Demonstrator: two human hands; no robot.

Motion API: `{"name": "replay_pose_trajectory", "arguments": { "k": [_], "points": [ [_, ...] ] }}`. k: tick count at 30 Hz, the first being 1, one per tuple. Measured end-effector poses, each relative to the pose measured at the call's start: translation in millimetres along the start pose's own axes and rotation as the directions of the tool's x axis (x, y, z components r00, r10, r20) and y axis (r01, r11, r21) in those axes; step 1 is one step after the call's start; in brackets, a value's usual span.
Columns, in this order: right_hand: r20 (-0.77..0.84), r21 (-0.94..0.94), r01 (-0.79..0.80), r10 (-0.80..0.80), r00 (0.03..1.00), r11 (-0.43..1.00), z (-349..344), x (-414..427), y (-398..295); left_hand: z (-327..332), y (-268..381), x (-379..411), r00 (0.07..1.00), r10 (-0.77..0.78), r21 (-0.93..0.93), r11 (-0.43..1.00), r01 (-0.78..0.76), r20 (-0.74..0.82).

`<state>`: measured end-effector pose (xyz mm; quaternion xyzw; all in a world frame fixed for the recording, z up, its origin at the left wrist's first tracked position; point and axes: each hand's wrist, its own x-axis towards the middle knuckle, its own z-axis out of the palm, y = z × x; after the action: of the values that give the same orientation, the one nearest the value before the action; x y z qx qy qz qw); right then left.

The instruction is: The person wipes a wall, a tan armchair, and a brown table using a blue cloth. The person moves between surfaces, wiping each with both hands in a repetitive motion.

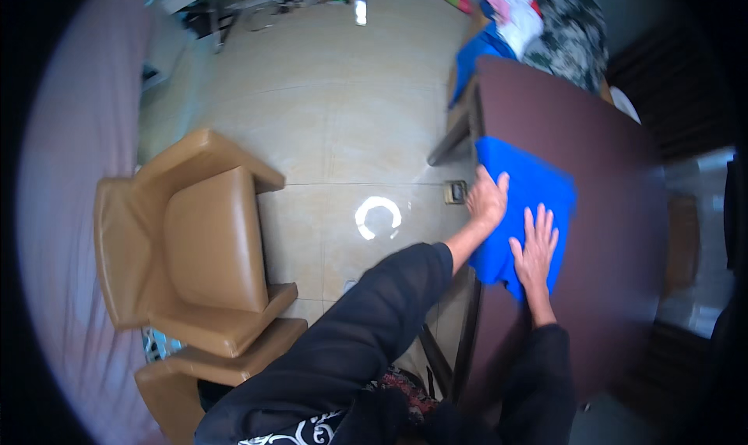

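A bright blue cloth (526,176) lies on the dark reddish-brown tabletop (613,258), close to its left edge. My right hand (536,252) rests flat on the cloth's near part, fingers spread. At the cloth's left side, by the table edge, is my left hand (488,199), its thumb apart. Whether its fingers grip the fabric cannot be made out. The cloth's near border is uneven, and its right edge looks blurred.
Tan leather armchairs (213,240) stand on the tiled floor (327,129) at left. Piled clothes and camouflage fabric (567,30) sit beyond the table's far end. A small boxy object (454,192) is on the floor beside the table. Pinkish curtain-like fabric (82,211) hangs far left.
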<state>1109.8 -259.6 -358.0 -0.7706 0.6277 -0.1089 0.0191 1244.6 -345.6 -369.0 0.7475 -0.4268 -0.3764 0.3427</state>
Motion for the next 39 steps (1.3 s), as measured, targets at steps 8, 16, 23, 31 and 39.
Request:
{"name": "replay_pose_trajectory", "arguments": {
  "k": [8,16,23,31,39],
  "points": [
    [-0.019,-0.068,-0.009,0.008,1.000,0.998,-12.5,47.6,-0.9,-6.0,24.1,41.5,0.984,0.143,-0.056,0.987,-0.149,-0.104],
    [-0.112,-0.054,0.064,-0.070,0.991,0.996,-13.6,73.1,-2.6,-6.9,23.0,72.3,0.964,0.197,0.018,0.980,-0.197,-0.177],
    [-0.050,-0.042,0.012,-0.014,0.999,0.999,6.1,110.8,-24.3,-37.5,37.9,103.8,0.988,0.113,0.079,0.991,-0.104,-0.109],
    [-0.014,-0.051,-0.049,0.048,0.999,0.998,14.0,154.7,-15.4,-22.6,67.0,155.1,0.915,0.402,0.372,0.854,-0.364,-0.026],
    [-0.042,-0.090,-0.202,0.199,0.979,0.975,16.7,190.6,-10.1,0.6,97.0,196.2,0.808,0.454,0.483,0.648,-0.589,0.376]
  ]
}}
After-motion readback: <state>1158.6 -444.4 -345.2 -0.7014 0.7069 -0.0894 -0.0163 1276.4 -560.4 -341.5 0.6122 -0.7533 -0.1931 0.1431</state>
